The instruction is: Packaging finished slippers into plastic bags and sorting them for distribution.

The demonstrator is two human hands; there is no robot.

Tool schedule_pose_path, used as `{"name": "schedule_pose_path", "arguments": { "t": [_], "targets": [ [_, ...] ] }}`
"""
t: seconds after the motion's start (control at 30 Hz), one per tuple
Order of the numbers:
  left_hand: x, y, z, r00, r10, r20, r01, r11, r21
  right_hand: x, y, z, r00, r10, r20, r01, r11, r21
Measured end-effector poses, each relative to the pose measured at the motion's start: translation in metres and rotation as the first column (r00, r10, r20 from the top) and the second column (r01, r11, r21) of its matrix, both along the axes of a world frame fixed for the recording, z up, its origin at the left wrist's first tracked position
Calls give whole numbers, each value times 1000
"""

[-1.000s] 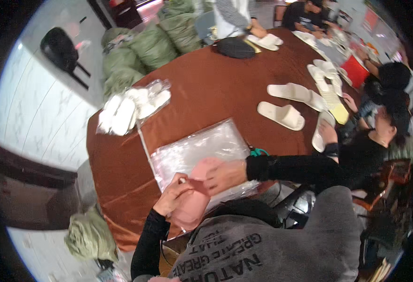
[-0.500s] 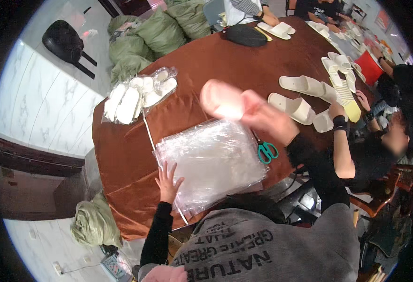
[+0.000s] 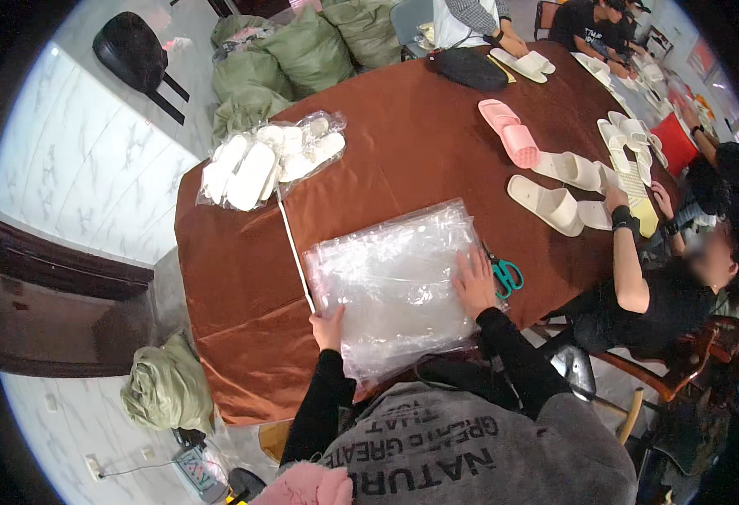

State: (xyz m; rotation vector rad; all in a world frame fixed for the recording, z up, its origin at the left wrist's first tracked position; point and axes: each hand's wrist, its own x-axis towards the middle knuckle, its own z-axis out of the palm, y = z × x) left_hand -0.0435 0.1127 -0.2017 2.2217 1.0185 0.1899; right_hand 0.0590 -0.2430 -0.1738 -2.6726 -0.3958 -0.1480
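A stack of clear plastic bags lies on the brown-covered table in front of me. My left hand touches the stack's left edge, its thumb apart from the fingers. On the stack's right side, my right hand rests flat with fingers spread. Scissors with teal handles lie just beyond that hand, their blades partly hidden. A pink slipper sits farther off to the right, beside a cream slipper and other cream ones.
Bagged white slippers lie at the far left, near a thin white rod. A black bag is at the back. A co-worker's hand is at the cream slippers on the right. Green sacks stand behind the table.
The pink slipper has left my right hand and lies by the cream ones. My right hand has come back onto the bags. The left hand's fingers are less spread.
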Motion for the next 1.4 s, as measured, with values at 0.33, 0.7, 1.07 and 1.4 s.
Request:
{"name": "schedule_pose_path", "arguments": {
  "t": [0.33, 0.7, 1.07, 1.4],
  "targets": [
    [2, 51, -1, 970, -51, 238, 184, 791, -583, -4, 34, -3, 998, 46, -34, -45, 999, 8],
    [-44, 182, -11, 997, -64, 34, 72, 899, -432, -26, 149, 4, 979, 200, 34, -196, 975, -107],
    [231, 257, 160, 786, -461, 411, 253, 848, 466, -20, 156, 14, 987, 151, -56, -159, 971, -180],
    [300, 181, 90, 893, -379, 244, 299, 903, 309, -19, 150, 7, 986, 115, -119, -135, 976, -171]
  ]
}}
